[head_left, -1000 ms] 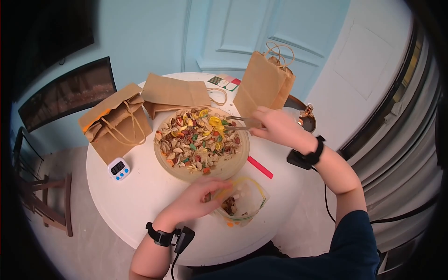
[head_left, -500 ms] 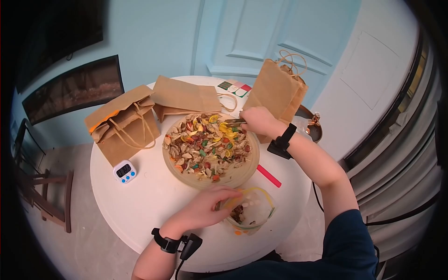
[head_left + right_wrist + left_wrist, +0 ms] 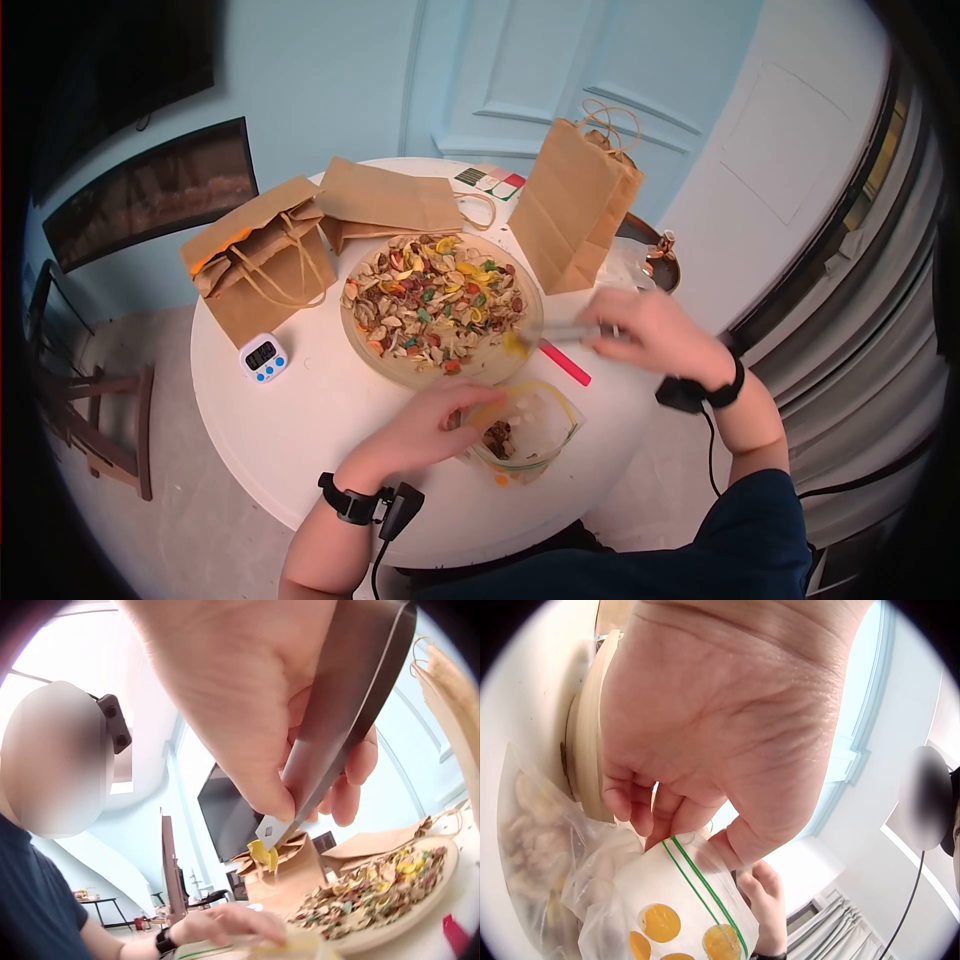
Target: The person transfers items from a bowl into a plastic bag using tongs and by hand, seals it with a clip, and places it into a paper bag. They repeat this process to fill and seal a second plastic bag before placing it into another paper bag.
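My right hand (image 3: 655, 335) grips metal tongs (image 3: 341, 712) right of the round wooden bowl (image 3: 530, 362). A yellow dried piece (image 3: 263, 855) is pinched at the tongs' tips, blurred in the head view near the bowl's right front rim. Dried petals and slices in tan, yellow, red and green, a potpourri mix (image 3: 410, 305), fill most of the bowl. My left hand (image 3: 430, 425) pinches the top edge of a clear zip bag (image 3: 690, 892) with a green seal and orange dots. The bag's mouth is spread, and brown bits (image 3: 497, 438) lie inside.
Behind the bowl are a standing paper bag (image 3: 570, 205), a paper bag on its side (image 3: 395, 200) and an open-topped one (image 3: 265, 290) at the left. A white timer (image 3: 263, 358) stands near the table's left edge. A red strip (image 3: 566, 363) lies right of the bowl.
My right hand has moved from the bowl's far right side toward the front right, bringing the tongs and a yellow piece out over the rim. The left hand still holds the zip bag.
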Action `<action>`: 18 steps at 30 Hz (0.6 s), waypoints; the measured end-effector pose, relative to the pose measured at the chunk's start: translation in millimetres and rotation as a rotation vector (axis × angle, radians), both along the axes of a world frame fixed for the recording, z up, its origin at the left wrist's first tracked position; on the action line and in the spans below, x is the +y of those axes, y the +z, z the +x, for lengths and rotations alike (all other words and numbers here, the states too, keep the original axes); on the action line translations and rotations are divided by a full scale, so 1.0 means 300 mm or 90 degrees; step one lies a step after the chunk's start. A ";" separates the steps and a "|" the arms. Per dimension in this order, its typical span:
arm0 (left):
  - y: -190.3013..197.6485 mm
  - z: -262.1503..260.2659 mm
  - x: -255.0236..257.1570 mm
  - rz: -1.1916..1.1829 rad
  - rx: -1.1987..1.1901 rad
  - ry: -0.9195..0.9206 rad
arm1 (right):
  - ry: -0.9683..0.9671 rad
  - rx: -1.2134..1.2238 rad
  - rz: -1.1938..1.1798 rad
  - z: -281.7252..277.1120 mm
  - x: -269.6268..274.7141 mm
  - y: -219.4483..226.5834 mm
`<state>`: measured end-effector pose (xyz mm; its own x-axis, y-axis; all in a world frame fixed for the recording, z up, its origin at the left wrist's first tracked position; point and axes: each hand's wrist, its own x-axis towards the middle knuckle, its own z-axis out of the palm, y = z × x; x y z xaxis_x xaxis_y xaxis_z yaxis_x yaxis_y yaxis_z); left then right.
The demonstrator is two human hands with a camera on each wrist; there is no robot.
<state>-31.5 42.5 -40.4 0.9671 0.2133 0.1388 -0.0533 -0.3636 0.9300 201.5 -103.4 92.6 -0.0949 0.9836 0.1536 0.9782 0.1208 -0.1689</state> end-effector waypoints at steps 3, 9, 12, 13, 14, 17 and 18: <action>0.014 0.000 -0.008 -0.030 -0.006 0.006 | 0.000 0.088 -0.077 -0.066 -0.108 -0.057; 0.000 -0.004 -0.008 -0.061 0.003 0.028 | -0.115 0.157 0.047 0.010 -0.137 -0.156; 0.033 0.002 -0.011 -0.055 0.027 0.025 | -0.202 0.022 0.167 0.186 -0.104 -0.274; 0.043 -0.001 -0.012 -0.014 0.040 0.018 | -0.203 0.029 0.178 0.229 -0.099 -0.307; 0.056 -0.009 -0.015 -0.003 0.046 0.020 | -0.244 -0.002 0.129 0.264 -0.091 -0.338; 0.092 -0.049 0.001 0.000 0.047 0.036 | -0.291 -0.053 0.055 0.318 -0.061 -0.406; 0.093 -0.069 0.017 -0.055 0.010 0.119 | -0.304 -0.081 0.020 0.324 -0.051 -0.425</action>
<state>-52.2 47.4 -12.7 0.9111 0.4003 0.0979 0.0220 -0.2845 0.9584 298.5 -118.8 -34.8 0.3451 0.9168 0.2010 0.9382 -0.3426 -0.0482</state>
